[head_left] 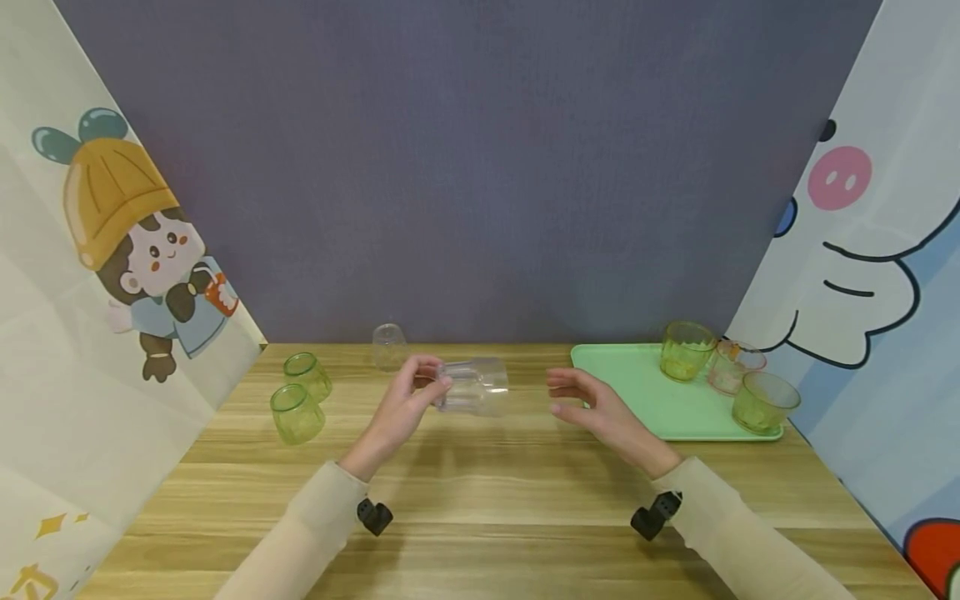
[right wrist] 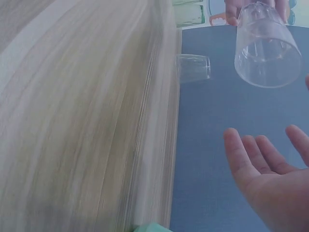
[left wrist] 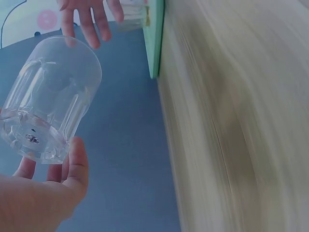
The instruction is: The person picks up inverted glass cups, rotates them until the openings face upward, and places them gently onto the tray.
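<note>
My left hand (head_left: 408, 400) grips a clear drinking glass (head_left: 472, 386) by its base end, off the table. The glass lies on its side in the air, its mouth pointing right toward my other hand. In the left wrist view the fingers and thumb wrap the thick bottom of the glass (left wrist: 53, 92). My right hand (head_left: 600, 408) is held apart from the glass, fingers loosely bent, with nothing in it. The right wrist view shows a gap between the glass rim (right wrist: 268, 84) and the right fingertips (right wrist: 231, 137).
Two green glasses (head_left: 297, 414) stand at the table's left. A small clear glass (head_left: 389, 347) is by the back wall. At the right, a light green tray (head_left: 630, 375) holds two yellow-green glasses (head_left: 763, 404) and a pinkish one (head_left: 735, 367). Printed panels flank the wooden table (head_left: 480, 517).
</note>
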`<state>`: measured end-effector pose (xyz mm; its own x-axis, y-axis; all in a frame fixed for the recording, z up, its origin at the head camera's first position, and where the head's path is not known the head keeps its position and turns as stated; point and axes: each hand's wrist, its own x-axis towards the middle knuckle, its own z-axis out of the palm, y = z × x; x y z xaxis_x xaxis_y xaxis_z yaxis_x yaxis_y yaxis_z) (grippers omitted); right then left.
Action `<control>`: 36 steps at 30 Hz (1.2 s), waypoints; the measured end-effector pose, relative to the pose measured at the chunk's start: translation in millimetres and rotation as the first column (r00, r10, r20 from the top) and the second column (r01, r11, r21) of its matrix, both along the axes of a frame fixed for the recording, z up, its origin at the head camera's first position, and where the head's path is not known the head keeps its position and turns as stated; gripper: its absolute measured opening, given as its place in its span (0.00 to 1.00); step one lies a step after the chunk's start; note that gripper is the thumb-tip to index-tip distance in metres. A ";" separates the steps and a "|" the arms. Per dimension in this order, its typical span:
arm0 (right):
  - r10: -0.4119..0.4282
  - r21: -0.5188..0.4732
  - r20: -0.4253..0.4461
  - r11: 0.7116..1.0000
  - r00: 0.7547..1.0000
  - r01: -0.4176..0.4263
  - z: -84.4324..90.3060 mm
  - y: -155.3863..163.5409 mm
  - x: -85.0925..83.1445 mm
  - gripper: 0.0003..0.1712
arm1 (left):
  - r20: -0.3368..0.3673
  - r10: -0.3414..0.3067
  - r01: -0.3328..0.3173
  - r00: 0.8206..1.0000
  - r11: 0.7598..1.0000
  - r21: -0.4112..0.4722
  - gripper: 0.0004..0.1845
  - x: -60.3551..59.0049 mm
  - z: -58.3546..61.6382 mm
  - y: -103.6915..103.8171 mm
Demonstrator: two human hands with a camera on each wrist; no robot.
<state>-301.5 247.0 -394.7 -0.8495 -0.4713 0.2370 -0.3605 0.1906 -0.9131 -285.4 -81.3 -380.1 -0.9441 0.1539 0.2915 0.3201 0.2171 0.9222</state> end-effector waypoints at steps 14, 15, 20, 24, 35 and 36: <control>0.027 -0.016 0.004 1.000 1.000 -0.027 5.8 -4.5 5.6 0.33 | 0.076 -0.063 0.059 0.995 0.996 0.060 0.20 4.8 2.6 9.1; 0.028 -0.017 0.004 0.999 1.000 -0.028 6.2 -5.0 5.9 0.33 | 0.082 -0.064 0.059 0.995 0.996 0.064 0.21 4.9 2.5 9.7; 0.036 -0.030 0.006 0.999 0.999 -0.036 7.4 -7.5 6.1 0.33 | 0.104 -0.073 0.064 0.992 0.994 0.086 0.21 5.6 1.4 12.6; 0.041 -0.046 0.012 0.998 0.999 -0.040 6.2 -9.8 5.4 0.33 | 0.110 -0.074 0.063 0.991 0.993 0.103 0.21 6.7 0.6 15.9; 0.071 -0.070 -0.004 0.995 0.997 -0.071 7.9 -17.0 10.0 0.35 | 0.151 -0.119 0.096 0.981 0.984 0.152 0.20 10.4 -0.8 27.9; 0.072 -0.070 -0.003 0.995 0.997 -0.072 7.9 -17.3 10.6 0.36 | 0.150 -0.123 0.100 0.981 0.984 0.150 0.20 10.9 -0.5 29.0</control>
